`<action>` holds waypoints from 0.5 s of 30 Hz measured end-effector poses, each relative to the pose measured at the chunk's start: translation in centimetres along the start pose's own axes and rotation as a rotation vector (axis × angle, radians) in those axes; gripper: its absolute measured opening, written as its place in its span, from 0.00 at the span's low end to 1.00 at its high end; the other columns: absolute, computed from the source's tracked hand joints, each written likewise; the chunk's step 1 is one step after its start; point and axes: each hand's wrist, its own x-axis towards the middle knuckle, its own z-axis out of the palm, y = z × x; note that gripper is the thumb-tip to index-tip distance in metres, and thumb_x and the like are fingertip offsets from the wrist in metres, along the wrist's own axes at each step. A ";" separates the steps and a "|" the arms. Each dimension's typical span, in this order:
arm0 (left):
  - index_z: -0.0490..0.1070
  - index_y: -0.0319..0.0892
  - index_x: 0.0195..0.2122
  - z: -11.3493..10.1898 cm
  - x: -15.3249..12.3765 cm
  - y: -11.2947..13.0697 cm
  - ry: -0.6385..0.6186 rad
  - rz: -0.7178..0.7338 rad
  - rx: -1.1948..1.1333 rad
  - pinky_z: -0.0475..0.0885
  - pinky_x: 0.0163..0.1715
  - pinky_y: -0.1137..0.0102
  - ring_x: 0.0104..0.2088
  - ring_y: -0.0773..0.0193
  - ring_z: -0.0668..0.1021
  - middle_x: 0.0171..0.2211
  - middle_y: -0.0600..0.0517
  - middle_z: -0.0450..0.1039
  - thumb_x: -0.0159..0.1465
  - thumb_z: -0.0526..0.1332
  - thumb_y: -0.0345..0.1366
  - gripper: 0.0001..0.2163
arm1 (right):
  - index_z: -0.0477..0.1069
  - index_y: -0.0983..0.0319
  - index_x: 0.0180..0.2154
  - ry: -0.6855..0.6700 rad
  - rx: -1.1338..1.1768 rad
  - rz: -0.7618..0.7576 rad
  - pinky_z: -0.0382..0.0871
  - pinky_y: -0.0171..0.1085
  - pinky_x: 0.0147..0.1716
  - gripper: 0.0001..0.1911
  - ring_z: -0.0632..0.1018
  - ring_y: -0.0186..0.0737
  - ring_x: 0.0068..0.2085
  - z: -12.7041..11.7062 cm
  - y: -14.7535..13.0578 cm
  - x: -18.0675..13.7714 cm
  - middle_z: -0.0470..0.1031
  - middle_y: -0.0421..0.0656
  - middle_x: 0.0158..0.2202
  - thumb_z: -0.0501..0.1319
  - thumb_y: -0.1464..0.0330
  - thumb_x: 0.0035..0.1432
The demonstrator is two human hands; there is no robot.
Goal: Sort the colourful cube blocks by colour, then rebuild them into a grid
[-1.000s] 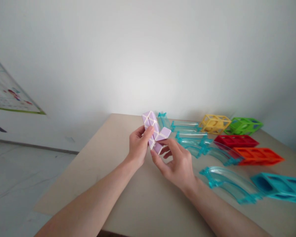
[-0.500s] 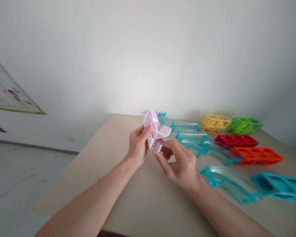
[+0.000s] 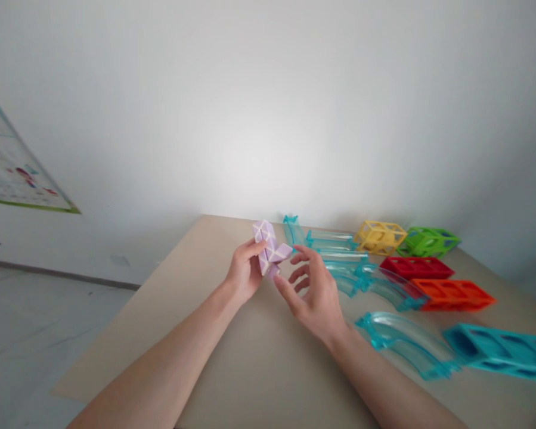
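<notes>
Left hand (image 3: 246, 271) gripping purple puzzle (image 3: 271, 252), right hand (image 3: 316, 298) kinda loosely open beside puzzle, teal tracks (image 3: 379, 335) off to puzzle's right.

A beige bench (image 3: 187, 268) spans the lower frame. Right of centre lie transparent teal channel pieces (image 3: 366, 279), probably toy track. At right sit a yellow openwork block (image 3: 381, 238), green block (image 3: 430, 242), red block (image 3: 417, 268), orange block (image 3: 458, 295) and, lowest, teal block (image 3: 504, 353).
</notes>
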 end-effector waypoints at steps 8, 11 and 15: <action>0.66 0.41 0.38 -0.6 0.7 -1.1 0.139 0.222 0.367 0.69 0.26 0.74 0.26 0.67 0.75 0.28 0.55 0.73 0.52 0.70 0.49 0.22 | 0.60 0.62 0.57 -0.090 0.070 0.166 0.76 0.37 0.27 0.25 0.76 0.39 0.34 1.8 1.5 -0.5 0.69 0.52 0.48 0.59 0.63 0.60; 0.68 0.40 0.36 -0.6 0.6 -0.7 0.070 0.150 0.323 0.70 0.25 0.72 0.26 0.66 0.75 0.27 0.53 0.73 0.56 0.64 0.55 0.22 | 0.57 0.62 0.59 -0.076 0.192 0.269 0.75 0.38 0.29 0.25 0.77 0.40 0.33 2.3 2.3 -0.8 0.74 0.49 0.43 0.55 0.61 0.64; 0.74 0.38 0.39 -0.8 0.4 -0.3 -0.033 0.069 0.352 0.67 0.23 0.74 0.25 0.67 0.74 0.28 0.51 0.74 0.52 0.70 0.46 0.19 | 0.59 0.61 0.59 -0.081 0.415 0.388 0.74 0.40 0.27 0.25 0.75 0.38 0.27 2.8 2.9 -0.9 0.74 0.42 0.31 0.52 0.56 0.66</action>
